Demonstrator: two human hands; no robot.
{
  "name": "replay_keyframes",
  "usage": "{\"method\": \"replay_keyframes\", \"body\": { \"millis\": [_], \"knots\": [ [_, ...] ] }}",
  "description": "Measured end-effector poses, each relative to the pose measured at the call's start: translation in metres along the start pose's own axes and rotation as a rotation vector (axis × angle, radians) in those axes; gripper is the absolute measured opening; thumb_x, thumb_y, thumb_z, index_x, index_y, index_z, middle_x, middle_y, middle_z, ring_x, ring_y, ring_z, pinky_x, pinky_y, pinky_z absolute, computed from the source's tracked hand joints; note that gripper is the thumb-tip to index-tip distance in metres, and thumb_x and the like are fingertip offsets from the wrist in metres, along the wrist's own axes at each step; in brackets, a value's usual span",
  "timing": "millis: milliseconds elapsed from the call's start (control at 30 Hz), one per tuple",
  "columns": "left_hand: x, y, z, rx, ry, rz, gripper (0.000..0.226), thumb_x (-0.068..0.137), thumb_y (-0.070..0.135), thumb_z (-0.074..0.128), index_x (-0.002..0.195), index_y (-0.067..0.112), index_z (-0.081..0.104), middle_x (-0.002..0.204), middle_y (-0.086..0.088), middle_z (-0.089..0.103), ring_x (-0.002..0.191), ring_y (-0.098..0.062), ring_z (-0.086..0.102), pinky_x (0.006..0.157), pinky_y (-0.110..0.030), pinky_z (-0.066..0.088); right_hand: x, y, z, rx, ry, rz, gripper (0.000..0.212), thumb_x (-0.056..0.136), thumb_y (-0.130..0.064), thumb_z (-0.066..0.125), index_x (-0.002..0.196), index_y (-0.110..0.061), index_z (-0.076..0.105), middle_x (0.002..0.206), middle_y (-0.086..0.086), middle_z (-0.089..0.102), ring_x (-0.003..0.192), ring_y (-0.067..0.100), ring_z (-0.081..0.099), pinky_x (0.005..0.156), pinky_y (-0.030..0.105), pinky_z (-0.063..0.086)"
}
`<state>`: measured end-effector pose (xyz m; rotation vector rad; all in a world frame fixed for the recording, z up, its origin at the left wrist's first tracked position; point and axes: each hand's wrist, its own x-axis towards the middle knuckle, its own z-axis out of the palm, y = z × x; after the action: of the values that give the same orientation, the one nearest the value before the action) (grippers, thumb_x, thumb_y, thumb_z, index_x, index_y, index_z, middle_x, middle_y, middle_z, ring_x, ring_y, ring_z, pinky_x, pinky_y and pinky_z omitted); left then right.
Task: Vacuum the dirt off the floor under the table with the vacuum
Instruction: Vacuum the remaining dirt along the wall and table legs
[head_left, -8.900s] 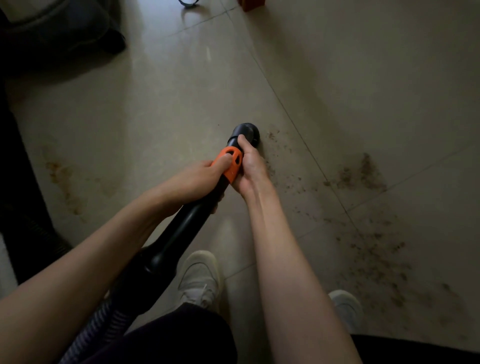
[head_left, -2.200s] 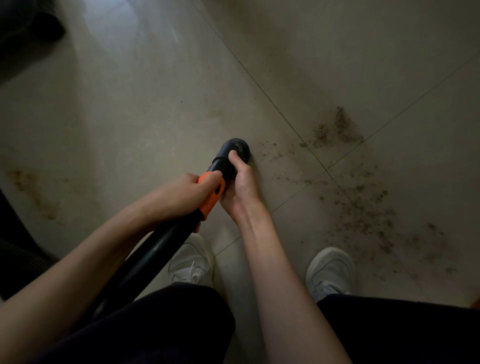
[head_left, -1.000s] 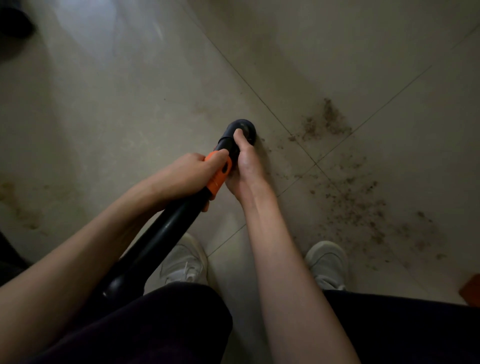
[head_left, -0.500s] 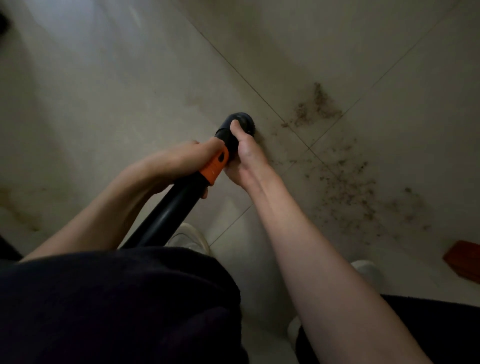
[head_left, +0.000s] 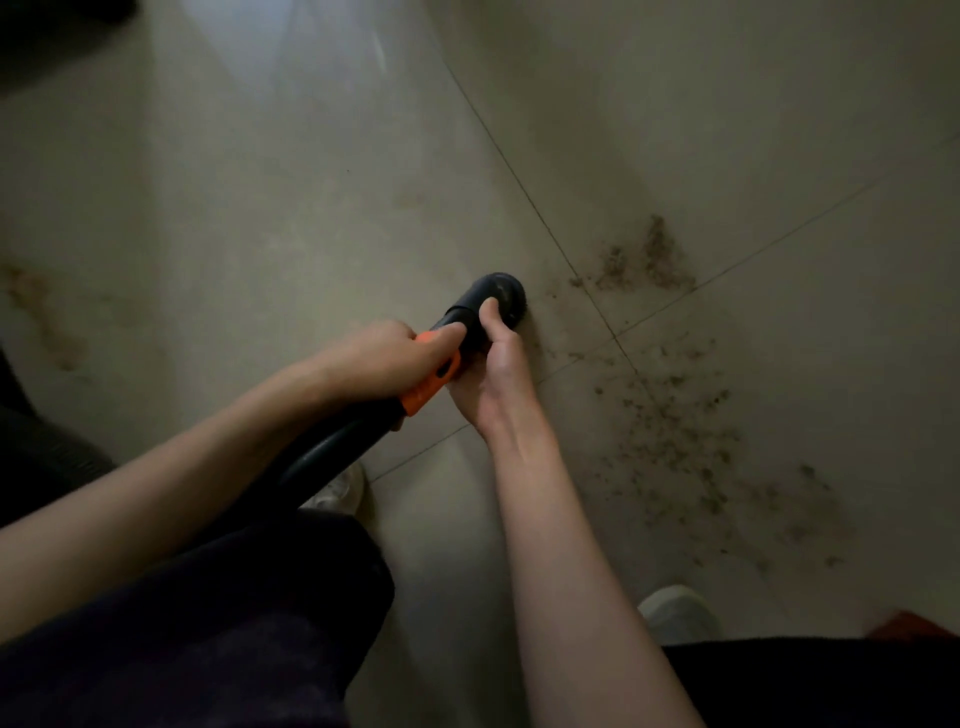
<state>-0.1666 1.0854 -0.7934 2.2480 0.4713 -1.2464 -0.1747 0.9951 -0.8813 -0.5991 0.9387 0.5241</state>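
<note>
The vacuum is a black tube with an orange collar (head_left: 434, 382) and a round black nozzle (head_left: 496, 293) pressed near the pale tiled floor. My left hand (head_left: 382, 358) is wrapped around the tube at the orange collar. My right hand (head_left: 491, 371) grips the tube just behind the nozzle, thumb on top. Brown dirt lies right of the nozzle: a dense clump (head_left: 647, 260) beyond the tile joint and scattered specks (head_left: 680, 447) spreading toward the lower right. The nozzle sits just left of the nearest specks.
My dark trouser legs fill the bottom, with a white shoe (head_left: 337, 488) under the tube and another (head_left: 675, 613) at lower right. A red object's corner (head_left: 914, 623) shows at the right edge. A brownish stain (head_left: 47, 322) marks the floor at left. Dark shapes (head_left: 36, 457) stand at the left edge.
The view has shifted so the nozzle and dirt sit lower in the frame. Both hands keep the same grip. The nozzle stays at the left edge of the dirt.
</note>
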Motion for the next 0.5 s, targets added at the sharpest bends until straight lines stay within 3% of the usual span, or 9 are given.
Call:
{"method": "replay_keyframes", "body": {
  "millis": [133, 333, 500],
  "knots": [
    [-0.009, 0.012, 0.014, 0.012, 0.062, -0.027, 0.054, 0.094, 0.052, 0.037, 0.079, 0.004, 0.056, 0.055, -0.011, 0.054, 0.043, -0.023, 0.055, 0.043, -0.02, 0.043, -0.008, -0.003, -0.007, 0.006, -0.032, 0.048, 0.042, 0.101, -0.038, 0.039, 0.083, -0.004, 0.058, 0.063, 0.007, 0.061, 0.065, 0.018, 0.057, 0.064, 0.026, 0.048],
    [-0.016, 0.017, 0.029, 0.078, 0.092, -0.035, 0.054, 0.094, 0.05, 0.037, 0.088, 0.002, 0.06, 0.064, -0.012, 0.055, 0.055, -0.024, 0.054, 0.059, -0.027, 0.046, -0.019, -0.003, -0.013, -0.036, -0.046, 0.091, 0.049, 0.101, -0.045, 0.034, 0.077, -0.007, 0.055, 0.049, 0.001, 0.06, 0.044, 0.01, 0.059, 0.051, 0.02, 0.048],
    [-0.001, 0.028, 0.027, 0.082, 0.093, 0.009, 0.052, 0.094, 0.051, 0.037, 0.085, 0.005, 0.059, 0.062, -0.01, 0.056, 0.051, -0.022, 0.056, 0.054, -0.025, 0.047, -0.003, -0.015, -0.016, -0.062, -0.024, 0.03, 0.05, 0.099, -0.05, 0.036, 0.086, -0.006, 0.057, 0.054, 0.001, 0.063, 0.06, 0.015, 0.06, 0.053, 0.021, 0.048]
  ]
}}
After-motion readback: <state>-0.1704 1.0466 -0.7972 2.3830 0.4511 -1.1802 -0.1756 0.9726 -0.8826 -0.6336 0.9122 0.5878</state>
